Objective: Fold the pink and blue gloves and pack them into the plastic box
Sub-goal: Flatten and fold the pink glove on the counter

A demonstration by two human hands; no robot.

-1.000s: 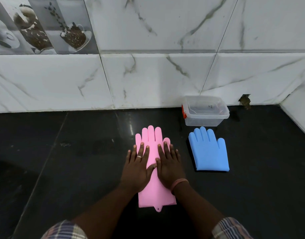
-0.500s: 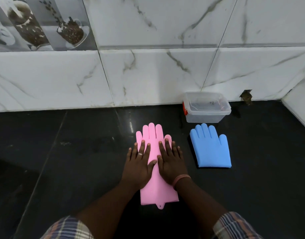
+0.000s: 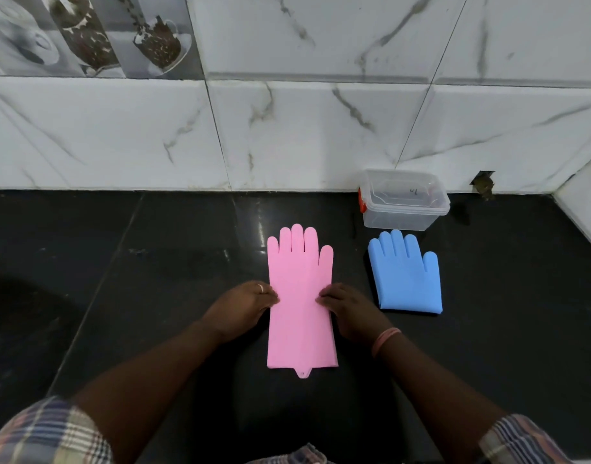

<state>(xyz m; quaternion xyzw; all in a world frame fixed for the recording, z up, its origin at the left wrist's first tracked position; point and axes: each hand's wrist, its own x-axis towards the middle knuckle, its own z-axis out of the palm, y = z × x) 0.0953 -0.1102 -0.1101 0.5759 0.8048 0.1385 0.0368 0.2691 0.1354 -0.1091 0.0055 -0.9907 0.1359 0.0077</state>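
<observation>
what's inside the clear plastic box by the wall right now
Neither glove: the clear plastic box looks empty apart from small dark marks. The flat pink rubber glove and blue rubber glove lie outside it on the black counter.

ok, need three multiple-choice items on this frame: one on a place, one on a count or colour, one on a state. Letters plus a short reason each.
1. Where is the plastic box?
A. against the wall, beyond the blue glove
B. left of the pink glove
C. between the two gloves

2. How many gloves lie on the black counter?
A. one
B. two
C. three

3. What state is the pink glove in?
A. folded in half
B. inside the box
C. flat at full length, both hands at its side edges

Key: 1 A, the box sits at the wall just past the blue fingertips. 2 B, one pink and one blue. 3 C, cuff to fingertips lies flat, with the left hand and right hand at its sides.
</observation>
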